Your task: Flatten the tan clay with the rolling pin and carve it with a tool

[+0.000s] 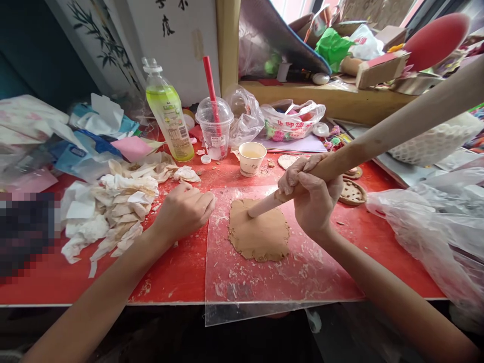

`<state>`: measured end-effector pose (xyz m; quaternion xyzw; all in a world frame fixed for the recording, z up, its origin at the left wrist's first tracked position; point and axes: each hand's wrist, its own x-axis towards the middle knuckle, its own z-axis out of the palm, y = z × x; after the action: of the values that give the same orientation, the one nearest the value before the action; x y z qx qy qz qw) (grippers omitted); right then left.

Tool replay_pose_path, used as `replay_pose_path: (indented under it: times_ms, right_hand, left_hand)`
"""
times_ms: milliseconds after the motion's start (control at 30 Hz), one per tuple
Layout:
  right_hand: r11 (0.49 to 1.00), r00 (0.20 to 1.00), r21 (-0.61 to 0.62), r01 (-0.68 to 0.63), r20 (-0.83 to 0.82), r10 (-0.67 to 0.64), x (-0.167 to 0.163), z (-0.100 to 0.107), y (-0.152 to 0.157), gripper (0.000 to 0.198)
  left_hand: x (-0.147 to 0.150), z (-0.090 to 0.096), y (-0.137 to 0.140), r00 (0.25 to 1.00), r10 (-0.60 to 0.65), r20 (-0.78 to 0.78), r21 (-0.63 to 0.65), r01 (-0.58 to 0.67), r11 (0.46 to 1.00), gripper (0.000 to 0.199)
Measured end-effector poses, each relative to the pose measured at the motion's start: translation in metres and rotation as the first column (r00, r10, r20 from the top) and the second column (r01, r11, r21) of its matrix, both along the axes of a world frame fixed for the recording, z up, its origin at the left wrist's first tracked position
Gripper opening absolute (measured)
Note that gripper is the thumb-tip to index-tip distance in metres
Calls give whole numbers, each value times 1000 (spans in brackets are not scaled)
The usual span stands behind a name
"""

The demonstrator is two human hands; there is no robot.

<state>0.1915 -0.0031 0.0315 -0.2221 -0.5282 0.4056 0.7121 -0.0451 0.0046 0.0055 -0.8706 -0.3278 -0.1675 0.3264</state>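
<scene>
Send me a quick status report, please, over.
Right grip closed around tilted rod, lower end at clay slab. Left grip curled, nothing visible in it. Paper cup beyond, clear of the clay.

Two hands (189,209) (315,201), one rod (378,136), one clay slab (260,237), one bottle (170,116), two cups (251,162) (210,131)

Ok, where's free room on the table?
Mostly bare tabletop shows between the left forearm and clear sheet, and between the right forearm and plastic bag. It's crowded beyond the clay, with cup and bottle, and at left, with crumpled tissues.

Flat brown clay (259,237), ragged-edged, pale rod (378,137) tilted over it
</scene>
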Motion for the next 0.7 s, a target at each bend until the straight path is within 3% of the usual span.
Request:
replay_pose_path:
  times_ms: [133, 267, 333, 433, 533, 700]
  right_hand:
    - [995, 999, -96, 10, -47, -15, 12, 20, 3, 11]
    - [985, 978, -77, 154, -130, -163, 30, 37, 5, 14]
    - [981, 981, -114, 156, -95, -167, 32, 35, 6, 14]
    - [983, 987, -175, 55, -140, -80, 28, 21, 10, 11]
    - [986, 991, -168, -2, -131, -20, 24, 7, 14, 15]
    - [995, 993, -93, 44, -109, -54, 17, -5, 15, 18]
  left_hand:
    - [-3, 2, 2, 999, 23, 41, 13, -24, 1000, 29]
    - [-5, 3, 1, 997, 42, 66, 4, -42, 999, 28]
    - [-5, 3, 1, 997, 39, 66, -27, -38, 999, 28]
    - [-5, 3, 1, 998, 42, 55, -41, -40, 998, 27]
    - [-6, 5, 1, 997, 52, 50, -21, -51, 998, 28]
    - [-6, 2, 1, 996, 50, 69, -64, -45, 997, 28]
